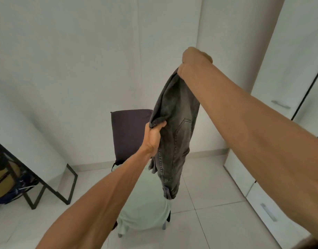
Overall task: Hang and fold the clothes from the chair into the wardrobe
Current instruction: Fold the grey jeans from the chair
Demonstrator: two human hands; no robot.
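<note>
A pair of grey washed jeans hangs doubled over in the air in front of me. My right hand is raised high and grips the top fold. My left hand is lower and pinches the waistband edge at the left side. The cuffed leg ends dangle over the chair, which has a dark backrest. A pale mint garment lies spread over the chair's seat. The white wardrobe stands to the right, with its doors shut.
White wardrobe drawers with metal handles run along the right. A black metal frame stands at the left with bags behind it. Pale floor tiles surround the chair, and white walls stand behind it.
</note>
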